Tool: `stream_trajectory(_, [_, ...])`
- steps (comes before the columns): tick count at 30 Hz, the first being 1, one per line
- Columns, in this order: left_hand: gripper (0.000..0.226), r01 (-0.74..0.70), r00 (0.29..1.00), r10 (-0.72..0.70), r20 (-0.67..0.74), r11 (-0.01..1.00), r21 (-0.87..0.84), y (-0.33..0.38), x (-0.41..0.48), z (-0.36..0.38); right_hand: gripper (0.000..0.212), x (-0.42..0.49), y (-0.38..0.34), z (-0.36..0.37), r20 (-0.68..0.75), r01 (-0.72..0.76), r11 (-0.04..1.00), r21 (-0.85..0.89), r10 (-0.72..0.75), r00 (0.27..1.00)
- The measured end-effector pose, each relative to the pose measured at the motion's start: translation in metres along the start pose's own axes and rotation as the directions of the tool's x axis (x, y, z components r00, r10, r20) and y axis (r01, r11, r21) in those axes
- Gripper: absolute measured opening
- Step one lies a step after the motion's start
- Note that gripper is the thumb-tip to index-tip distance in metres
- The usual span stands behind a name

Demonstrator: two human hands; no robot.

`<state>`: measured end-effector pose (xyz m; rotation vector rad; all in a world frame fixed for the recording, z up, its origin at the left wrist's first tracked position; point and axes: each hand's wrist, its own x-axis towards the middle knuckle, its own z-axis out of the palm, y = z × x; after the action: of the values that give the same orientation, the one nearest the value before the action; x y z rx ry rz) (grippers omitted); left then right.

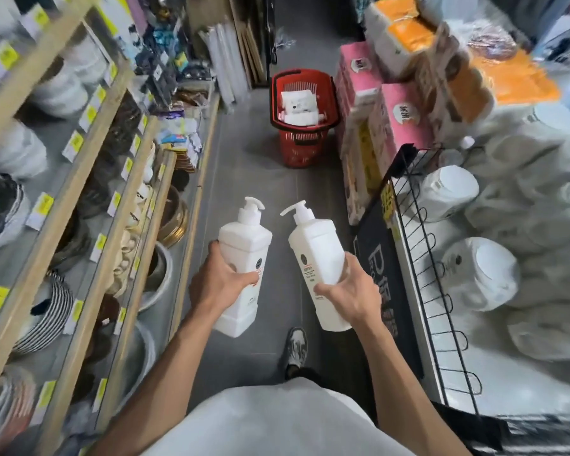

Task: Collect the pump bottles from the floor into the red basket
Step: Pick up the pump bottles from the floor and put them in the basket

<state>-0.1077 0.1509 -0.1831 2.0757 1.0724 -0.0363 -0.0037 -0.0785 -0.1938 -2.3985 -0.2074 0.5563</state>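
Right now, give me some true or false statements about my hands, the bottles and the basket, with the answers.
1. The left hand grips the left bottle and the right hand grips the right bottle. True.
2. The red basket stands on the floor beside the pink boxes. True.
3. The basket is empty. False: white items already lie in it.
4. Both bottles lie on the floor. False: both are held up above it, pump ends pointing away from the person.
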Motion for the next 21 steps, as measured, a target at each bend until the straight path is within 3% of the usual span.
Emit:
stream_trajectory(12, [0.085,0.092,0.995,-0.097,-0.037,0.988,-0.125,0.077,0.147,-0.002,0.077,0.180,-0.064,-0.040,-0.042,0.053,0.997,-0.050,-0.055,0.998])
stream_trajectory(21, [0.071,0.052,0.999,-0.052,-0.014,0.999,-0.001,0.124,0.271,-0.026,0.081,0.287,-0.127,-0.035,-0.067,-0.013,0.999,-0.048,0.009,0.998])
